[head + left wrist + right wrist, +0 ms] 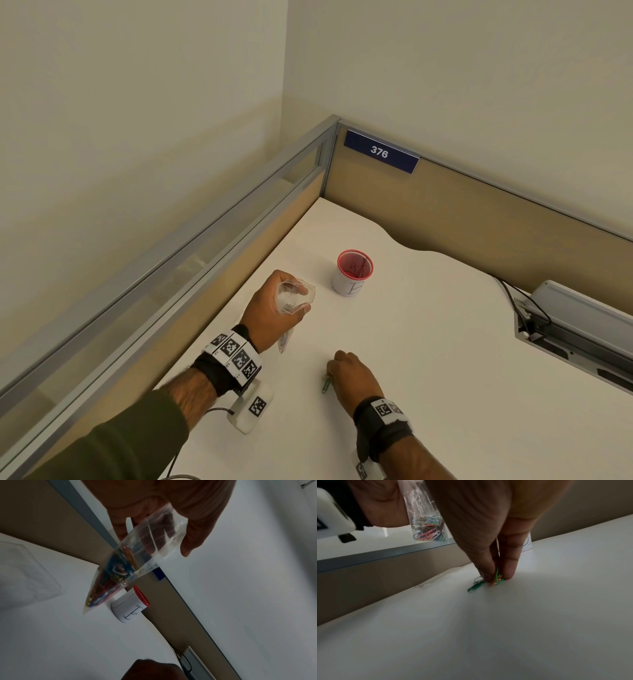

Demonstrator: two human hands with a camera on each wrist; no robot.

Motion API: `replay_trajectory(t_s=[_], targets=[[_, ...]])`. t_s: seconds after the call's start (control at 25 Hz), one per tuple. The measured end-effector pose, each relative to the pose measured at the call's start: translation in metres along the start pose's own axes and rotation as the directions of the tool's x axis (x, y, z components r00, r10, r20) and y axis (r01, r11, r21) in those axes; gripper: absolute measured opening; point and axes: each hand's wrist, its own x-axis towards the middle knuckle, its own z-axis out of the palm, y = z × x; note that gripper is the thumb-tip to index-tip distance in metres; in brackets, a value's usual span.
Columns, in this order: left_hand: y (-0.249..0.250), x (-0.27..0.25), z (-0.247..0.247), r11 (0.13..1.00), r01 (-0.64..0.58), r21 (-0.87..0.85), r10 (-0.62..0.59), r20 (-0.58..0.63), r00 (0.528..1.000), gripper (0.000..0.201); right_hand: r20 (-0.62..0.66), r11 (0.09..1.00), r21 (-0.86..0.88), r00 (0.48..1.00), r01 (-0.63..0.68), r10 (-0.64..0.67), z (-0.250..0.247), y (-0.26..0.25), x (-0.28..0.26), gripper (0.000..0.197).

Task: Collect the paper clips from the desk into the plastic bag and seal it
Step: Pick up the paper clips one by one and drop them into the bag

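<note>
My left hand [274, 308] holds a clear plastic bag [293, 296] above the white desk [428, 342], its mouth open toward the top. In the left wrist view the bag [137, 555] hangs from my fingers with several coloured paper clips [111, 580] in its lower end. My right hand [352, 375] is down on the desk, and its fingertips [508, 572] pinch a small bunch of green and orange paper clips [496, 578]. A dark green clip [475, 586] and a silver one lie on the desk right beside them.
A red mesh cup [354, 272] wrapped in white paper stands behind the hands. A grey cable box [579, 325] with black cords sits at the desk's right. Tan partition walls [479, 212] close the desk at the back and left.
</note>
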Motion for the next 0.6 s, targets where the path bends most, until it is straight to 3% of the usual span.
replay_trajectory(t_s=[0.16, 0.28, 0.36, 0.44, 0.6], targets=[[0.003, 0.002, -0.001, 1.0, -0.002, 0.005, 0.002, 0.005, 1.0, 0.049, 0.02, 0.967, 0.189, 0.985, -0.17, 0.169, -0.006, 0.007, 0.011, 0.016], [0.004, 0.003, -0.002, 1.0, -0.005, 0.007, 0.005, 0.007, 1.0, 0.049, 0.014, 0.858, 0.398, 0.938, -0.324, 0.348, -0.014, 0.017, 0.013, 0.012], [0.002, 0.004, -0.002, 1.0, -0.006, 0.005, 0.006, 0.003, 1.0, 0.048, 0.02, 0.766, 0.533, 0.91, -0.359, 0.413, -0.026, 0.023, 0.009, 0.015], [0.002, 0.005, 0.0, 1.0, -0.011, 0.011, 0.011, 0.002, 1.0, 0.046, 0.0, 0.659, 0.674, 0.892, -0.334, 0.451, -0.046, 0.021, 0.003, 0.018], [0.0, 0.005, 0.007, 1.0, -0.001, 0.022, 0.0, 0.015, 1.0, 0.04, -0.183, 0.531, 0.84, 0.866, -0.108, 0.466, -0.111, -0.004, 0.003, 0.007]])
